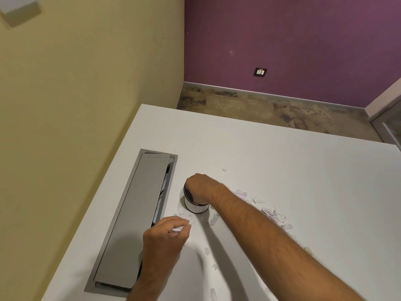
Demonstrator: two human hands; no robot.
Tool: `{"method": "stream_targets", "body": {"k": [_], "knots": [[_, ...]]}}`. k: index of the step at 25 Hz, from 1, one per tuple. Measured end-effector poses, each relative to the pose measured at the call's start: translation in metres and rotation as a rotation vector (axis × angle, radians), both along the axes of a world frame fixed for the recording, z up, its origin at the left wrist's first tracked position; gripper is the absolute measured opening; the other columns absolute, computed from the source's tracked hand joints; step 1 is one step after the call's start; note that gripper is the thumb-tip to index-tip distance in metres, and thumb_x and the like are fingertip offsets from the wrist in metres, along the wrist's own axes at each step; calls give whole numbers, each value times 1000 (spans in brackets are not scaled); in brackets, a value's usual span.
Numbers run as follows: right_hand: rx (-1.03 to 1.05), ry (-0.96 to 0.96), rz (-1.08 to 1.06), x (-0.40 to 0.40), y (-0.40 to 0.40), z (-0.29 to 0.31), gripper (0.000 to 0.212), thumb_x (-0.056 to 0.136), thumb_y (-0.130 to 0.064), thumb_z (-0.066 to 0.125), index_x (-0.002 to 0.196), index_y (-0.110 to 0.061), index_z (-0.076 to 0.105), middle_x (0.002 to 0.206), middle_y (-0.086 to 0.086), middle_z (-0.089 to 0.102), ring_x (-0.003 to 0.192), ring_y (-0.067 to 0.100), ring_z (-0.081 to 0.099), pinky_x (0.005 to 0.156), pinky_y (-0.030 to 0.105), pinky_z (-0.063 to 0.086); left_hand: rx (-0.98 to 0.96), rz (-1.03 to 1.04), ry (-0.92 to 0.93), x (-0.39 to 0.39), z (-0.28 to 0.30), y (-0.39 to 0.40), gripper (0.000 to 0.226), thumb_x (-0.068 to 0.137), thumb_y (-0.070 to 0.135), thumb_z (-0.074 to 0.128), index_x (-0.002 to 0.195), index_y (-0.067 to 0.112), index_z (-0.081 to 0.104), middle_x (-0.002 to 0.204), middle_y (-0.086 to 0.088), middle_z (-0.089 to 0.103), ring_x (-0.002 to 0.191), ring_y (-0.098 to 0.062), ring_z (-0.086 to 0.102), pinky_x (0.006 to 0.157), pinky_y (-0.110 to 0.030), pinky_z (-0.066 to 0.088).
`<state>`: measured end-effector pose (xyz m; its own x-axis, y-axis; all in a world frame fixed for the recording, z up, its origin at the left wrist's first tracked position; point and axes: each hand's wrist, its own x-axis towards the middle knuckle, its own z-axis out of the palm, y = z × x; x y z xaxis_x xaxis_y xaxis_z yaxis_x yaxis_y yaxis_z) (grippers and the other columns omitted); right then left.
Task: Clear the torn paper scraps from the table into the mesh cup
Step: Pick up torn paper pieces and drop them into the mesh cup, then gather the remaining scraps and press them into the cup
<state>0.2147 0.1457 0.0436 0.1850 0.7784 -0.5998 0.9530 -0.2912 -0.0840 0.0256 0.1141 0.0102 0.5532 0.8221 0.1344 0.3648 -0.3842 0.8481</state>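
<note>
The mesh cup (195, 206) stands on the white table (282, 153), dark inside with a pale lining showing at its side. My right hand (200, 184) reaches over its mouth, fingers down inside it; whether they hold anything is hidden. My left hand (167, 232), nearer and left of the cup, pinches a small pale paper scrap (178, 229) between its fingertips. Several torn scraps lie scattered to the right of the cup, in a loose pile (274, 215). Other scraps (207, 250) lie in the foreground under my right arm, and one (224, 169) sits beyond the cup.
A long grey cable hatch (134, 218) is set into the table left of my hands, its lid slightly ajar. The table's far edge drops to a mottled floor (260, 107). A yellow wall runs along the left side, a purple wall behind.
</note>
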Motion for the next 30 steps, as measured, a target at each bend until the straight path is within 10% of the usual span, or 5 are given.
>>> {"method": "stream_targets", "body": {"k": [8,14,22,30], "knots": [[-226,-7,122,-2,6,13,28,96,-11,44,114,2,63,97,12,59,84,29,53,70,34,43,-119,118,-82,13,9,4,24,64,-6,82,66,17,76,70,13,73,69,-1,68,62,-27,60],[183,113,-85,3,-12,14,23,84,-2,60,103,-9,71,98,15,71,89,31,65,66,32,50,-167,30,-164,26,28,25,17,73,-1,79,79,15,79,80,7,75,73,-5,70,67,-12,55],[874,297,-738,20,-88,17,23,75,-4,61,78,-22,76,74,-10,74,66,3,64,65,13,49,86,-247,222,85,43,56,9,80,16,73,88,20,76,82,3,74,77,-15,67,75,-31,56],[704,250,-847,20,-163,-34,23,83,-6,61,94,-18,78,93,-3,77,85,12,70,86,29,56,440,-574,612,111,29,63,21,96,30,52,109,25,68,101,-8,66,104,-30,53,86,-36,46]]}}
